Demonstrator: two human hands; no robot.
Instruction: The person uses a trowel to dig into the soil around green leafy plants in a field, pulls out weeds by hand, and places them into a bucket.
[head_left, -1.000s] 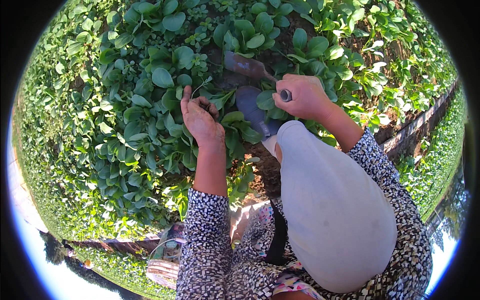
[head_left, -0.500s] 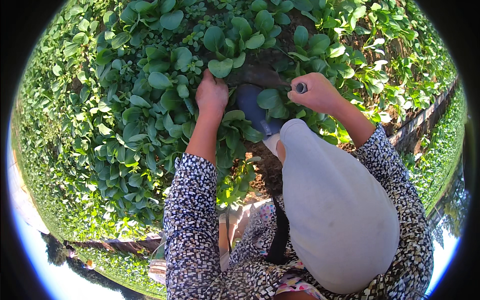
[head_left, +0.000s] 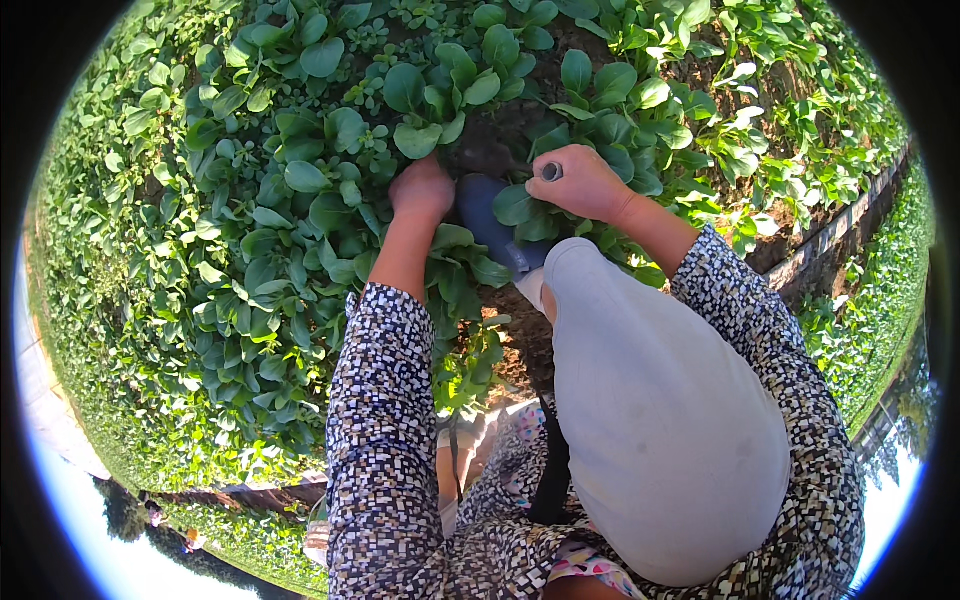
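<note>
My right hand (head_left: 585, 184) is closed round a short tool handle (head_left: 551, 171), whose round hollow end shows above the fist. The tool's working end lies low among the leaves, in shadow and hard to make out. My left hand (head_left: 421, 188) is closed beside a leafy green plant (head_left: 418, 140), its fingertips hidden under the leaves; what it grips cannot be seen. Between the two hands is my dark blue-grey shoe (head_left: 487, 222). A broad leaf (head_left: 514, 205) stands in front of the right fist.
Dense rows of leafy greens (head_left: 270, 260) spread left and ahead, with more plants (head_left: 740, 130) at the right. My bent leg in pale grey trousers (head_left: 670, 420) fills the lower right. Bare soil (head_left: 520, 350) shows near my foot. A low edging (head_left: 830, 240) runs along the right.
My right hand has shifted left with the tool handle, closer to the left hand. The left hand has rolled slightly and sits deeper in the leaves. The view has shifted a little.
</note>
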